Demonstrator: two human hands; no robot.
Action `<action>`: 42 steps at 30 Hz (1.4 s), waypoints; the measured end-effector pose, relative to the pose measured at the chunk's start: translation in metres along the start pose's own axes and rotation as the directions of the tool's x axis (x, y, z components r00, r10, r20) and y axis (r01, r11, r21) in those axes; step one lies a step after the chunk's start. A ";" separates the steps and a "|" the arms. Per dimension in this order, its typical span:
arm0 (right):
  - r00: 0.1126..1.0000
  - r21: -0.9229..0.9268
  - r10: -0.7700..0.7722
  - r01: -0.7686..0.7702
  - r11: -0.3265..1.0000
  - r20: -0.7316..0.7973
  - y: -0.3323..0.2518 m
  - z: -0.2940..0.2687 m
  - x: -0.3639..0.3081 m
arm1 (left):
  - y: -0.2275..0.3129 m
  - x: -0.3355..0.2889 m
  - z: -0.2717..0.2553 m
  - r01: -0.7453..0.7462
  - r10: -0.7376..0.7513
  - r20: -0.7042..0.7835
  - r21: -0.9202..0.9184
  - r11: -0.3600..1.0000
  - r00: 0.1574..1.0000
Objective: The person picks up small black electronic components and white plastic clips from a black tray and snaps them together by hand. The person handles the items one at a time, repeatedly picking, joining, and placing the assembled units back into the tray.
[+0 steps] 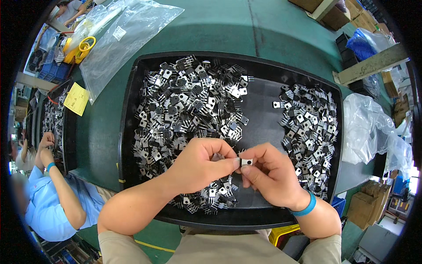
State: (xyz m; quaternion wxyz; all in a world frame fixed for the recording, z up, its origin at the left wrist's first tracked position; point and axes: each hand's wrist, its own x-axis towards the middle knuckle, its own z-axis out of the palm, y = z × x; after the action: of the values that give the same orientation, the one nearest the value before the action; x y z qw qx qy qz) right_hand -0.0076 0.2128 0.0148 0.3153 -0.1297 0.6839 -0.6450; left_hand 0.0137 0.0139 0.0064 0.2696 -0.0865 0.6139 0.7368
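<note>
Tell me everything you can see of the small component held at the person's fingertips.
The small component looks flat and blocky, with a pale, metal-looking face showing one round, dark hole. It is pinched by the right hand, above the black tray. The left hand has its fingers at the component's left end, so any legs there cannot be made out.

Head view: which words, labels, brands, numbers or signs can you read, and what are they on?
None legibly.
Yellow paper tag, left: dark marks, too blurred.
White label on the clear plastic bag: print too small.
Small part in the right hand: no text discernible.
</note>
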 end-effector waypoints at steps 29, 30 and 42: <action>0.951 -0.801 -0.310 0.186 0.568 0.001 0.014 -0.019 0.016 | -0.006 0.007 -0.003 -0.055 0.079 0.059 -0.327 0.944 0.995; 0.910 -0.747 -0.413 0.255 0.614 -0.029 0.011 -0.023 0.018 | -0.006 0.007 -0.004 -0.054 0.072 0.045 -0.312 0.949 0.996; 0.823 -0.608 -0.559 0.393 0.690 -0.103 -0.006 -0.005 0.003 | -0.003 0.005 -0.002 0.041 -0.027 0.049 -0.302 0.952 0.998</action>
State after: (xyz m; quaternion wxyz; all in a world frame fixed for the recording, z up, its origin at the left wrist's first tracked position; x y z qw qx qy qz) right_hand -0.0138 0.2142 0.0198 -0.0176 -0.2985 0.8215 -0.4855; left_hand 0.0108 0.0138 0.0012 0.2794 -0.1208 0.4859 0.8193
